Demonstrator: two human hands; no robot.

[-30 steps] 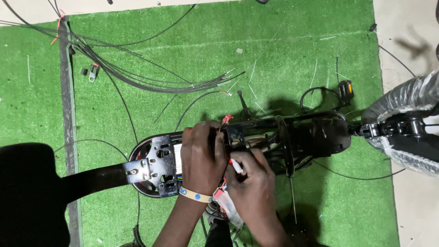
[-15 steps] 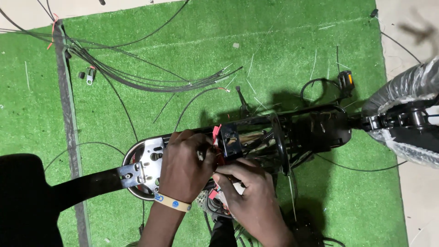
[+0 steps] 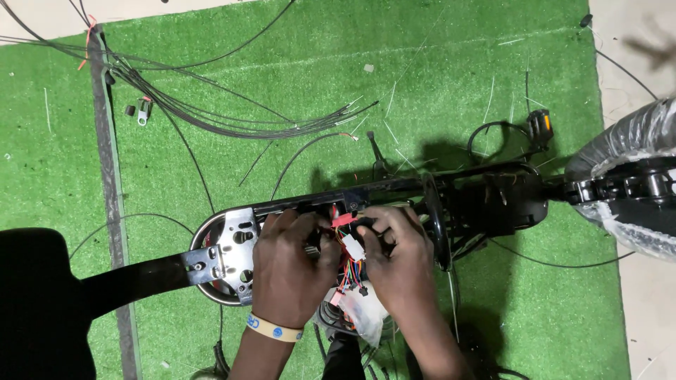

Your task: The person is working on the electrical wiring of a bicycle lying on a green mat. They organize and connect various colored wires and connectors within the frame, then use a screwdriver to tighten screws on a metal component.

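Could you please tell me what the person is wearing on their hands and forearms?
Both hands are bare, with no gloves and no sleeves showing on the forearms. The left hand has a pale yellow wristband with blue markings at the wrist. The right hand wears nothing.

Left hand and right hand side by side, fingers curled.

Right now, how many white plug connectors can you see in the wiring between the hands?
1 clearly: a white connector on the coloured wires, between the left hand and the right hand. More may be hidden under the hands.
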